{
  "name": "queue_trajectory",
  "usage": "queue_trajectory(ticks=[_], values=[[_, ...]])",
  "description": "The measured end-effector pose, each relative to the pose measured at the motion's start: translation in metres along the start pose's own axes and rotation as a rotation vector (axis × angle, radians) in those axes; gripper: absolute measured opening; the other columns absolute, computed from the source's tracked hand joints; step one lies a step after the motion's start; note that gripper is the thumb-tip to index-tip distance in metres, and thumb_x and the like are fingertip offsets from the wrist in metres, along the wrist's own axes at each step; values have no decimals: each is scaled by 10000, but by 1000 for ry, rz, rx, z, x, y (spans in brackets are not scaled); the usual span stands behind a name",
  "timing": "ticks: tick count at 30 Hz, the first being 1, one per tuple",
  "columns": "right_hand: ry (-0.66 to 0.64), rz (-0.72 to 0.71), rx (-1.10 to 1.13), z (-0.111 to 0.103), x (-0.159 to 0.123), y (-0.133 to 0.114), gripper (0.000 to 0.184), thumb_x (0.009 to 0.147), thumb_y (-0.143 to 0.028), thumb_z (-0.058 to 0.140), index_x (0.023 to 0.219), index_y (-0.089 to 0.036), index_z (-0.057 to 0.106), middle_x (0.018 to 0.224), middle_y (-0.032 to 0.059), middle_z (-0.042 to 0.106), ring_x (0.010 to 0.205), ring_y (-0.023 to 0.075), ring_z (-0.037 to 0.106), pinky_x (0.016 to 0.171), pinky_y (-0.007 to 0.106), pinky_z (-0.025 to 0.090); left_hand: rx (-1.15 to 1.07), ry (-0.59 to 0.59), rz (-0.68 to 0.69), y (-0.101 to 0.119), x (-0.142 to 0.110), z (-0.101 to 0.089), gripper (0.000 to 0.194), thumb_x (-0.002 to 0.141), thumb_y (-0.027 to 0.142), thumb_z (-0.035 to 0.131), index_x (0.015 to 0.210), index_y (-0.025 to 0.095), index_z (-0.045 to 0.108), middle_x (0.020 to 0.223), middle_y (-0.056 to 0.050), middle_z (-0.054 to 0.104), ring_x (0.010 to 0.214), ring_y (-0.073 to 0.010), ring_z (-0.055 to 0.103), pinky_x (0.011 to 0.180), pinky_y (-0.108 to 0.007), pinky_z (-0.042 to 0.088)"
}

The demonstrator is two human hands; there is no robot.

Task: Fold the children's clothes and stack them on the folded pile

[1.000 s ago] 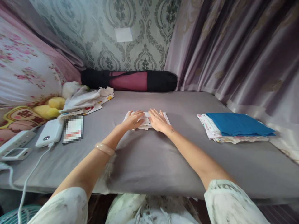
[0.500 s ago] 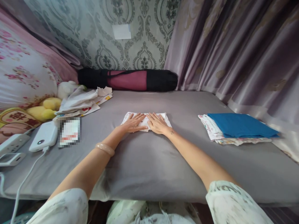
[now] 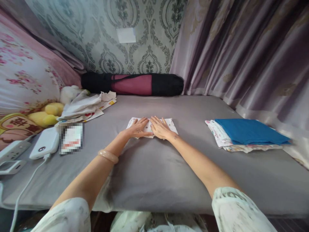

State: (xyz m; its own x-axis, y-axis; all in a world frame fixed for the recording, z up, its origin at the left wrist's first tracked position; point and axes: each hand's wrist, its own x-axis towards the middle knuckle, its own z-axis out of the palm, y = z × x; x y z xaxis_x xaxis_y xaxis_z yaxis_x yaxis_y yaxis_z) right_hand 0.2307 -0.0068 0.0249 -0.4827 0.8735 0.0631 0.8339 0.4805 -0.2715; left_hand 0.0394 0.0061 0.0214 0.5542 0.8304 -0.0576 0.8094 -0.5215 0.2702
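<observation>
A small folded white cloth [image 3: 170, 123] with a sparse print lies flat on the grey bed sheet [image 3: 149, 174], in the middle of the view. On its left half rests my left hand [image 3: 138, 128], palm down with the fingers stretched out. My right hand [image 3: 160, 128] lies flat across its middle and right part, fingers extended. The thumb of the left hand reaches close to the right hand. Both hands press on the cloth from above, and neither grips it. Their palms hide much of its surface.
To the right sits a folded blue cloth [image 3: 251, 131] on top of printed white fabric [image 3: 218, 135]. Crumpled pale cloths [image 3: 82, 108], yellow plush toys [image 3: 44, 115], a white power bank [image 3: 45, 143] and a power strip [image 3: 14, 151] are at left. A black-and-maroon roll bag [image 3: 131, 84] lies along the wall.
My right hand has slid slightly left on the cloth, closer to my left hand. The left hand stays nearly in place. The whole view has shifted a little downward.
</observation>
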Motion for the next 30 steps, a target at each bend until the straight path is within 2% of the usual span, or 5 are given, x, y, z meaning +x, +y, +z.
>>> queue_trajectory(ticks=[6, 14, 17, 20, 30], values=[[1, -2, 4, 11, 0, 3, 559, 985, -340, 192, 1504, -161, 294, 1571, 68, 266, 1453, 209, 192, 1176, 464, 114, -4, -26, 8, -4, 1, 5, 948, 801, 755, 366, 1527, 179, 162, 1591, -140, 186, 1468, -301, 126, 1173, -489, 35], [-36, 18, 17, 1, -2, 2, 593, 984, -372, 185, 1513, -114, 258, 1587, 85, 210, 1467, 208, 135, 1184, 456, 82, -37, -9, 2, 1, -5, -3, 887, 834, 745, 326, 1506, 175, 225, 1580, -158, 214, 1465, -307, 140, 1170, -510, 77], [6, 54, -18, -3, -4, 4, 602, 985, -391, 182, 1510, -109, 262, 1589, 93, 198, 1470, 208, 117, 1185, 462, 43, -28, 47, -38, 2, -7, -4, 718, 927, 638, 206, 1471, 180, 302, 1560, -155, 271, 1462, -276, 169, 1164, -525, 93], [24, 93, -47, -2, -7, 7, 608, 987, -406, 166, 1504, -105, 275, 1586, 103, 204, 1469, 218, 122, 1180, 475, 35, 53, 137, -92, 2, -8, 1, 608, 965, 548, 198, 1446, 208, 347, 1537, -141, 331, 1453, -269, 202, 1155, -551, 90], [14, 123, -29, 7, -9, 11, 594, 989, -416, 176, 1495, -132, 308, 1573, 108, 252, 1453, 237, 189, 1169, 482, 105, 149, 162, -136, 3, -8, 12, 608, 970, 521, 165, 1456, 198, 335, 1525, -131, 357, 1433, -269, 256, 1158, -525, 106]])
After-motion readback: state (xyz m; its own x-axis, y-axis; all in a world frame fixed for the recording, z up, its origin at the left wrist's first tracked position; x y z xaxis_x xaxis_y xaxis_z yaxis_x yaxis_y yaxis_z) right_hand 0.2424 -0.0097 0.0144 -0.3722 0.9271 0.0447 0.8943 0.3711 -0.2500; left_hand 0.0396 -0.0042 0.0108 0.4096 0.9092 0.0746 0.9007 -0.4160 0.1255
